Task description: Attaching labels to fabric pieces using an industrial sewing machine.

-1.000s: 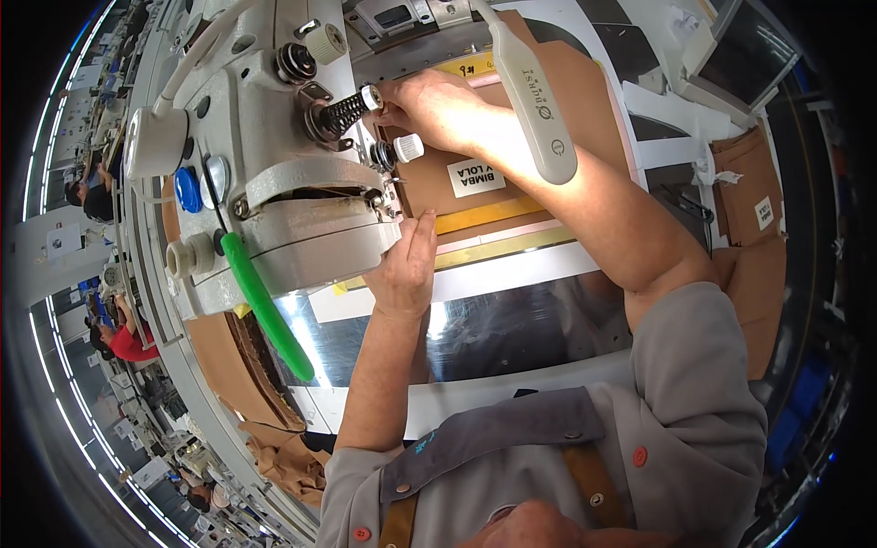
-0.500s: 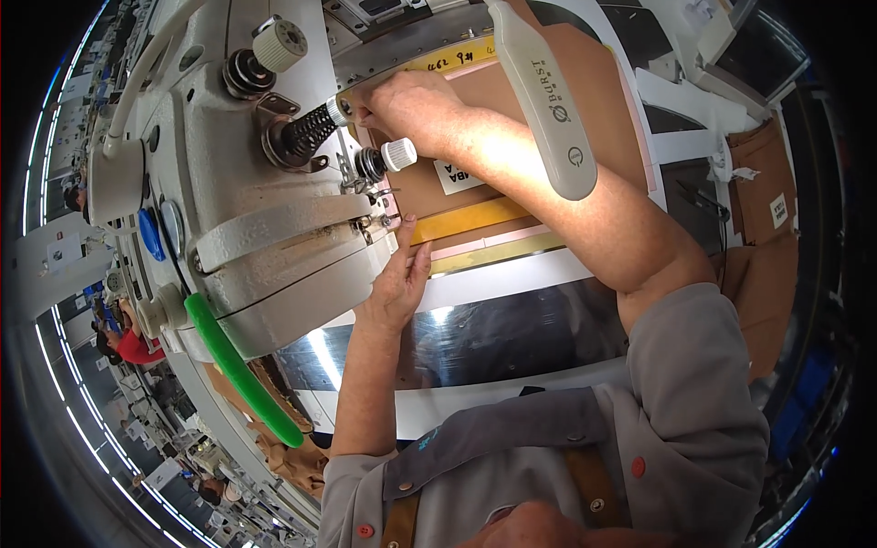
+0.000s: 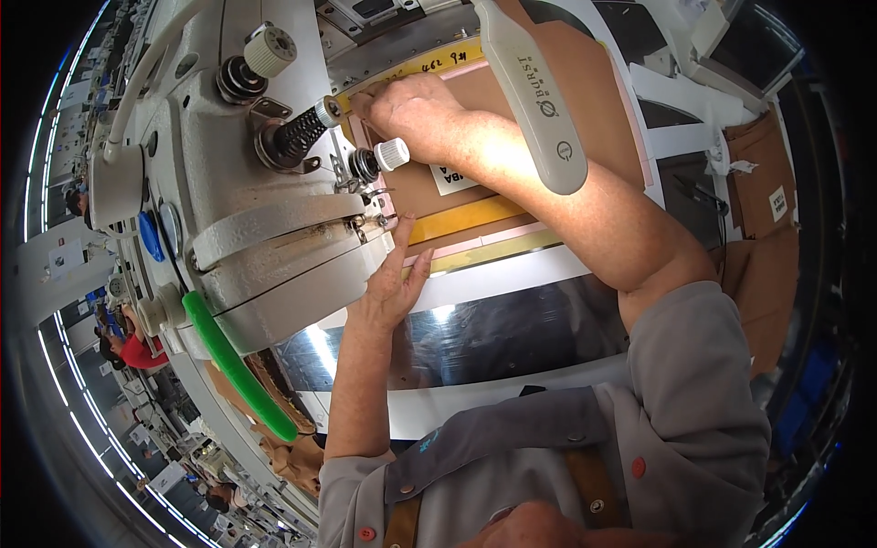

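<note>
1. The right hand (image 3: 416, 111) bends over the upper left part of the work, its fingers curled near the upper yellow strip (image 3: 438, 62). The fingertips are partly hidden, so I cannot tell how far this grip is closed, or if it pinches something.
2. The left hand (image 3: 384, 290) has an open grip: thumb and forefinger stand apart, pointing up toward the work. It lies at the near left corner, beside the machine, and holds nothing that I can see.
3. The brown sheet (image 3: 598, 105) lies flat between the hands and extends to the right, under the right forearm. Its long axis seems to run left to right, with the right end slanting upward in the view.
4. The lower yellow strip (image 3: 470, 220) lies across the near part of this sheet and points the same way.
5. The right forearm crosses diagonally from lower right to upper left, elbow bent outward. The left forearm rises almost straight.
6. The sewing machine (image 3: 283, 219) stands at the left, with a green handle (image 3: 242, 374). A pale lamp (image 3: 539, 114) hangs above the right forearm.
7. A shiny metal plate (image 3: 512, 338) lies nearer to the person.
</note>
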